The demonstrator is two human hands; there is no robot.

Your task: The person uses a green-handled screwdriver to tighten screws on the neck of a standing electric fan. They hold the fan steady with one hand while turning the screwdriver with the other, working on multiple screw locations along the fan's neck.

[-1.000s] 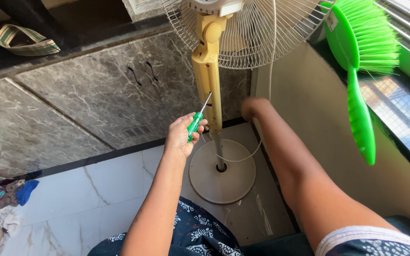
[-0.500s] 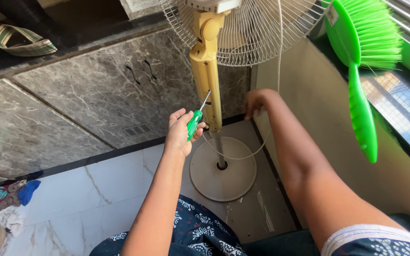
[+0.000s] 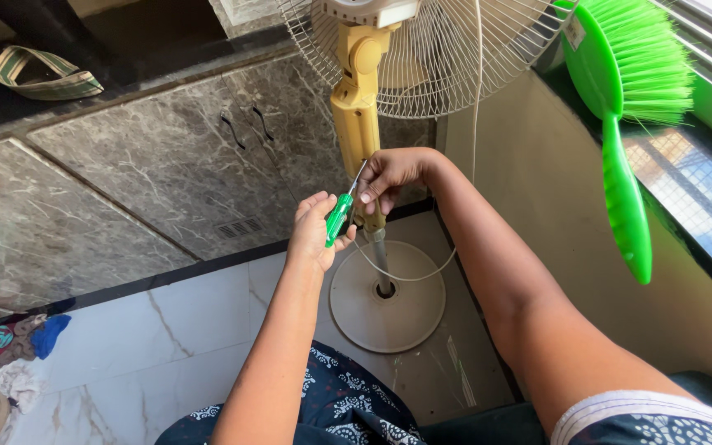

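Note:
A pedestal fan stands before me, with a yellow neck [image 3: 356, 107], a wire cage [image 3: 430, 49] and a round pale base [image 3: 389, 301] on the floor. My left hand [image 3: 316, 229] grips a green-handled screwdriver [image 3: 339, 216], its metal shaft pointing up toward the neck. My right hand [image 3: 389, 177] is closed around the fan's stem just below the yellow neck, its fingertips touching the screwdriver shaft. A thin white cord [image 3: 422, 272] loops down from the stem.
A green hand brush [image 3: 620, 124] lies on the window ledge at right. Dark marble wall panels [image 3: 150, 173] rise behind the fan. A sandal [image 3: 39, 76] rests on the dark upper ledge. Crumpled cloths [image 3: 2, 363] lie at the lower left on the white tiled floor.
My right hand has come from behind the stand to the front and closed on the stem by the screwdriver tip. My left hand with the screwdriver stayed about where it was.

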